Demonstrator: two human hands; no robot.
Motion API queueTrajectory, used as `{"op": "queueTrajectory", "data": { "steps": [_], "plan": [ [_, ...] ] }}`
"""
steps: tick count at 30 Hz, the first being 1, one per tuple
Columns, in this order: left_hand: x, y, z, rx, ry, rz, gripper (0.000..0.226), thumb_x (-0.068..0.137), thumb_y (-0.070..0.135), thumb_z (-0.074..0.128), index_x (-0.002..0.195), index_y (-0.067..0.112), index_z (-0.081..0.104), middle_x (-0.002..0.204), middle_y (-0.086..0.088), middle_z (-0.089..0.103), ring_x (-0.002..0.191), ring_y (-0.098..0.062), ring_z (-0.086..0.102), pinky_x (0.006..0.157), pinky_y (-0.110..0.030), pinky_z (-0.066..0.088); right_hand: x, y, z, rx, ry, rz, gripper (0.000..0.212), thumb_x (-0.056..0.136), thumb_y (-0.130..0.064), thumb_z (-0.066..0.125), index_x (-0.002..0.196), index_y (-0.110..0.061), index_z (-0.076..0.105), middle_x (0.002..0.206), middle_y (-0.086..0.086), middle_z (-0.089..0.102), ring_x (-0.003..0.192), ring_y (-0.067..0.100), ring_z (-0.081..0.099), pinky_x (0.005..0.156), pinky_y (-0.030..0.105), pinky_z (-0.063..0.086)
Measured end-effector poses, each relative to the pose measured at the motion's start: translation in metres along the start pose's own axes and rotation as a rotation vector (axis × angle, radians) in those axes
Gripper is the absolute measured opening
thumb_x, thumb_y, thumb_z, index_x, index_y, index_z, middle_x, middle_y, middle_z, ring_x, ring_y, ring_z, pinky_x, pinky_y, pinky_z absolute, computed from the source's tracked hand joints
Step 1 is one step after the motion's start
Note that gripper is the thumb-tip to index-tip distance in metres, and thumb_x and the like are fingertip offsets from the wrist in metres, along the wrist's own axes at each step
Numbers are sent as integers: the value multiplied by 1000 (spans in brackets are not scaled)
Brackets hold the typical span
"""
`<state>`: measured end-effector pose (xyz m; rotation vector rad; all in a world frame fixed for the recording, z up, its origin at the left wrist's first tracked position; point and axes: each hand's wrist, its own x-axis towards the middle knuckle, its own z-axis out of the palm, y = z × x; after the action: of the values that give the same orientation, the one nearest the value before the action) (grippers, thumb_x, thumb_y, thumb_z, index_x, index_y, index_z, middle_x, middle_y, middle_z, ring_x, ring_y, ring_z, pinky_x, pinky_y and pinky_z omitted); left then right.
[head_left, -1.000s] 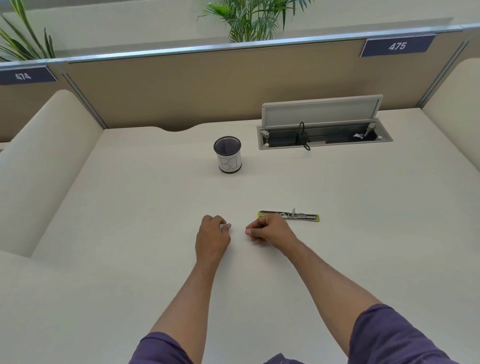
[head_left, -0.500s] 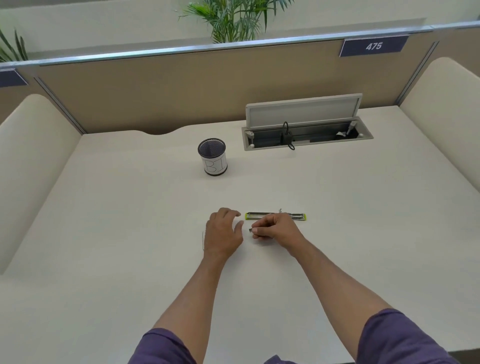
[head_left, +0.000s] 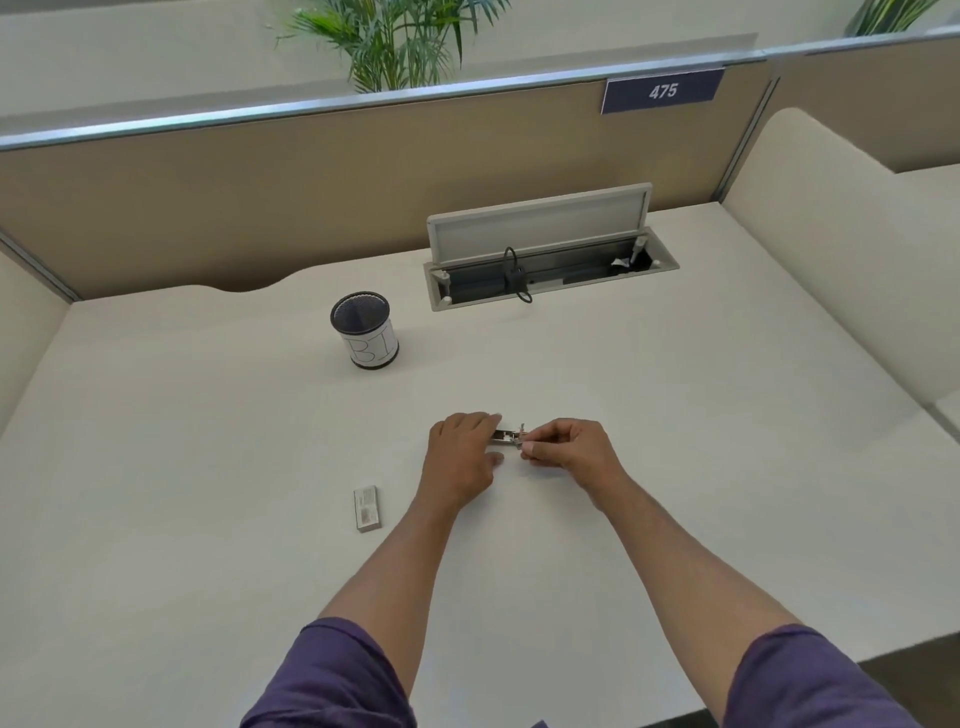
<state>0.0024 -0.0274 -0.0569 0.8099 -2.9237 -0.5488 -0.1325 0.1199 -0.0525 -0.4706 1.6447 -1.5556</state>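
Left hand: is gripping the left end of the metal piece, fingers curling over its top and the thumb sitting on the near side
Right hand: is pinching the right end of the same piece, fingers curled in tight
Hands together: are sitting close, almost touching, bridged by the piece
Metal piece: is showing only as a short silvery stretch between the two hands, lying crosswise over the middle of the desk; whether it is resting on the surface or hovering just above it cannot be told
Small box: is lying flat on the desk, left of the left hand and apart from it
Mesh cup: is standing upright farther back, wearing a white label, well apart from the hands
Cable hatch: is standing open at the back of the desk, lid tilting up, a black cable looping inside
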Motion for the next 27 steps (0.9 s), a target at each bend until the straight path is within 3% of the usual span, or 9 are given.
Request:
{"op": "queueTrajectory", "data": {
  "steps": [3, 7, 11, 15, 18, 22, 27],
  "plan": [
    [9, 5, 2, 1, -19, 33, 49, 90, 28, 68, 138, 26, 56, 134, 5, 59, 126, -23, 51, 104, -35, 32, 1, 1, -6, -3, 16, -7, 14, 72, -1, 88, 83, -5, 81, 84, 15, 79, 79, 23, 77, 74, 27, 61],
    [15, 11, 3, 15, -21, 59, 26, 93, 16, 61, 119, 20, 64, 114, -2, 58, 105, -28, 53, 81, -32, 36, 2, 3, -15, -15, 45, 0, 16, 71, -2, 88, 85, -5, 81, 88, 17, 78, 81, 21, 75, 78, 28, 61],
    [10, 13, 3, 13, -58, 60, 16, 93, 12, 57, 109, 12, 60, 110, -5, 56, 100, -28, 50, 81, -37, 42, 2, 4, -17, -31, 69, -5, 16, 71, -4, 88, 85, -6, 80, 91, 17, 79, 81, 20, 74, 83, 32, 62],
    [2, 15, -5, 32, -61, 38, 30, 80, 1, 51, 106, 15, 54, 98, -3, 62, 91, -31, 55, 75, -37, 39, 2, -1, -13, -13, 87, -48, 14, 73, -3, 87, 85, -4, 80, 88, 15, 79, 78, 17, 73, 73, 27, 59],
    [-5, 13, -9, -22, -49, 32, 42, 81, -1, 49, 116, 21, 49, 97, 0, 67, 88, -30, 60, 80, -41, 44, 3, -6, -8, 11, 70, -69, 16, 75, 0, 86, 89, 1, 78, 87, 15, 78, 78, 18, 73, 69, 27, 59],
    [-21, 7, -12, -83, 14, 60, 72, 87, 0, 51, 142, 43, 35, 96, 2, 61, 81, -25, 56, 72, -39, 48, 3, -13, -2, 35, 15, -93, 17, 76, 3, 84, 92, 4, 77, 87, 15, 77, 80, 19, 73, 73, 27, 59],
    [-35, 1, -17, -99, 26, 33, 74, 86, -1, 51, 137, 50, 34, 89, 0, 54, 76, -27, 54, 63, -39, 49, 4, -17, 3, 31, -30, -93, 16, 78, 1, 83, 94, 1, 78, 92, 17, 78, 85, 19, 74, 80, 26, 59]
  ]
}}
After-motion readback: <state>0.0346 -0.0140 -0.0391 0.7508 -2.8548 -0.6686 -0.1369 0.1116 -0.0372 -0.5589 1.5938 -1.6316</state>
